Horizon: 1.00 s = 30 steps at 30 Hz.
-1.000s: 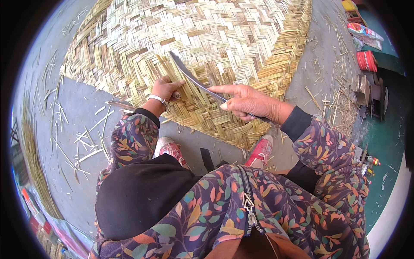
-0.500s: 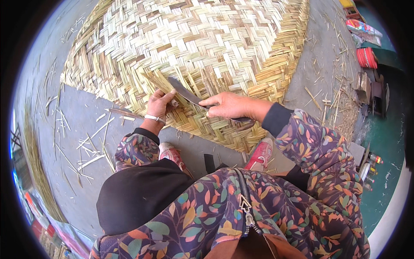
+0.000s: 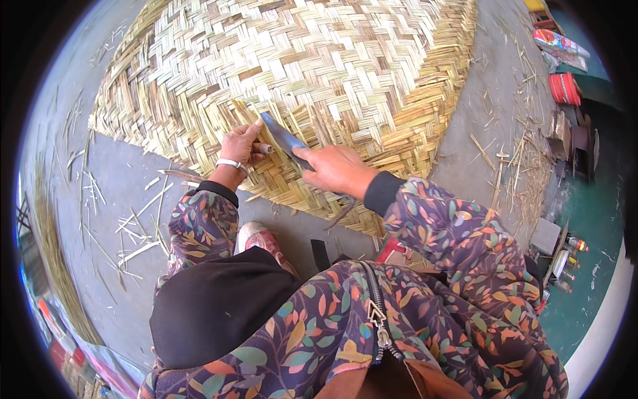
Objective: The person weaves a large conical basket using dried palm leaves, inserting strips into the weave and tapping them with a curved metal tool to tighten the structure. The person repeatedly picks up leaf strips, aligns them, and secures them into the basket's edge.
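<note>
A large mat [image 3: 312, 60] woven of flat, straw-coloured strips lies on the floor before me, its near corner pointing at my feet. My right hand [image 3: 335, 169] is closed round the dark handle of a curved knife [image 3: 286, 136]. The blade slants up and left over the weave, its tip close to my left thumb. Near the mat's left front edge, my left hand [image 3: 242, 143] is pinched on some straw strips [image 3: 244, 114] that stick up from the weave. One left finger has a pale wrap or cap on its end. Its other fingertips are partly hidden.
Cut straw bits [image 3: 139, 229] litter the grey floor on both sides. A long bundle of thin stalks [image 3: 56, 259] lies at the left. At the right are a red round container [image 3: 565, 89], a grey block [image 3: 545, 236] and small bottles [image 3: 571, 259]. My shoe [image 3: 262, 239] is just below the mat.
My right hand has shifted slightly left and down, and the knife is now steeper, its tip higher. My left hand has moved a little left and up along the mat.
</note>
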Tool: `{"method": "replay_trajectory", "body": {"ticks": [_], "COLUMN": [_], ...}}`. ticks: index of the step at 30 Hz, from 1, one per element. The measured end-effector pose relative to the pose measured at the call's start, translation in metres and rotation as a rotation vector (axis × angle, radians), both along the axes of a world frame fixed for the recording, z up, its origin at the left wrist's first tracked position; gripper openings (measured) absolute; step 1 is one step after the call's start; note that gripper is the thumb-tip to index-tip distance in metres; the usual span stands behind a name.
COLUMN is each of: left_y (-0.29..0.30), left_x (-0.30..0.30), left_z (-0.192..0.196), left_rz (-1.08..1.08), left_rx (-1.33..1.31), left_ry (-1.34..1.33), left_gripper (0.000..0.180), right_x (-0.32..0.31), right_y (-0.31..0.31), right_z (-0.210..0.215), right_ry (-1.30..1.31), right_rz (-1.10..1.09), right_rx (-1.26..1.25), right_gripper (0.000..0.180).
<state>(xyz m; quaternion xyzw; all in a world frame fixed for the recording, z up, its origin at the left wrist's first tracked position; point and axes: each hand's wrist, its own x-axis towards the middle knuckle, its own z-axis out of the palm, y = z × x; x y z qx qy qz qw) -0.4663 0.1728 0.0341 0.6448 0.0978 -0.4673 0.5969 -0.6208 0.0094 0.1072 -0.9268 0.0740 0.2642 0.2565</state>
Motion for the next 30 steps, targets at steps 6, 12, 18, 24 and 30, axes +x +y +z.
{"method": "replay_trajectory", "body": {"ticks": [6,12,18,24,30], "left_y": [-0.002,0.003,0.004,0.005,-0.016], "left_x": [0.003,0.003,-0.005,-0.011,-0.007], "left_z": [0.003,0.011,0.027,0.013,-0.011], "left_rz": [0.002,0.050,0.025,0.087,0.207], "left_rx": [0.003,-0.069,0.006,0.023,0.104], "left_ry": [0.044,0.200,0.341,0.451,0.195], "left_gripper": [0.024,0.023,0.023,0.020,0.016], "right_x": [0.003,0.002,0.002,0.000,0.003], "right_y": [0.001,0.001,0.000,0.000,0.000], "right_z": [-0.007,-0.006,-0.009,-0.012,-0.009], "right_ry": [-0.053,-0.051,-0.063,-0.088,-0.063], "right_rz": [-0.005,-0.029,-0.045,-0.060,-0.061], "right_rx": [-0.029,-0.021,-0.016,-0.003,-0.008], "right_gripper": [0.053,0.052,0.054,0.056,0.057]}}
